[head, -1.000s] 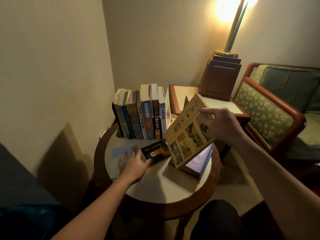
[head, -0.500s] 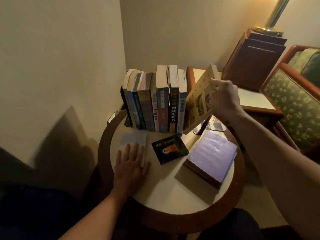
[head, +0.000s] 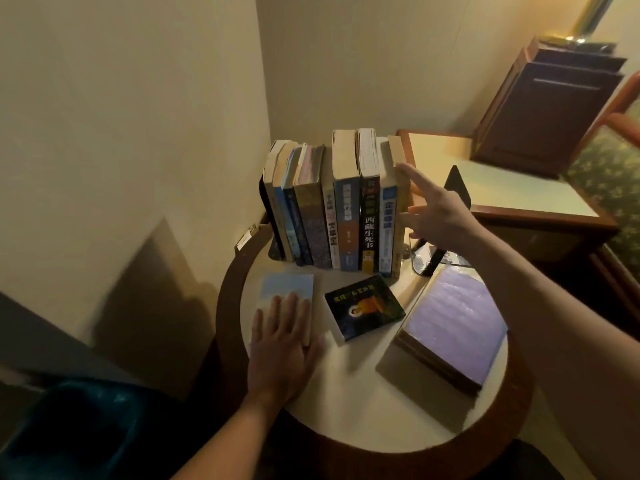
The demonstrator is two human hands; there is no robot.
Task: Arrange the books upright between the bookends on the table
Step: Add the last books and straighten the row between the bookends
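Right hand (head: 438, 216), fingers splayed, grasping nothing, props row of books (head: 346, 216) at its right end, left hand (head: 284, 351) flat on pale book (head: 287, 289) in front of row; best slide bookend (head: 457, 188) snug against row.

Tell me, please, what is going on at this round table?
A person is standing books upright on the round wood-rimmed table. The right hand, fingers straight, touches the tan paperback at the right end of the upright row of books. The black metal bookend on that side stands apart from the row. The left hand rests flat on a pale blue book lying flat. A small black book and a thick purple-covered book also lie flat, not yet shelved.
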